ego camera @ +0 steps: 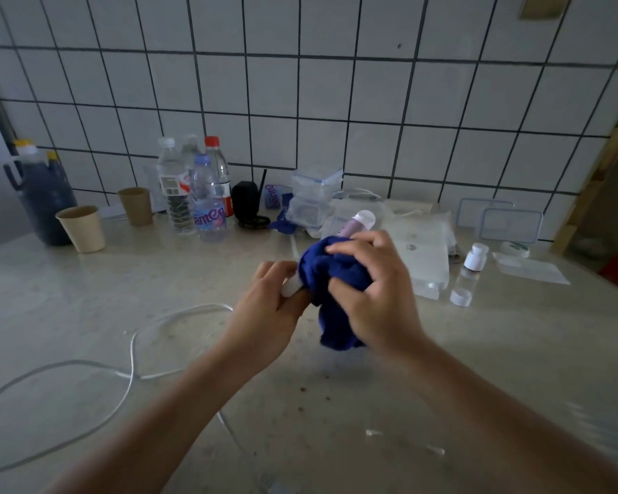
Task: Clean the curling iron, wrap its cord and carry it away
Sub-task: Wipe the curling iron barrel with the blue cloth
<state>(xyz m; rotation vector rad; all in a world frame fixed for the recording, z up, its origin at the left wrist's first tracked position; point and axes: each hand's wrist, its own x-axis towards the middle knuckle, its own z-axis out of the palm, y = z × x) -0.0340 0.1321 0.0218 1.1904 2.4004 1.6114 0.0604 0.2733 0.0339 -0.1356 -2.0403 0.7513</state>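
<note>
The curling iron is held above the worktop, tilted, its white tip and lilac barrel pointing up and away toward the tiled wall. A blue cloth is bunched around its middle. The right hand is closed over the cloth and the barrel beneath it. The left hand is clamped on the white handle end. The white cord trails in loose loops over the worktop to the left. Behind stand water bottles, two paper cups and clear plastic boxes.
</note>
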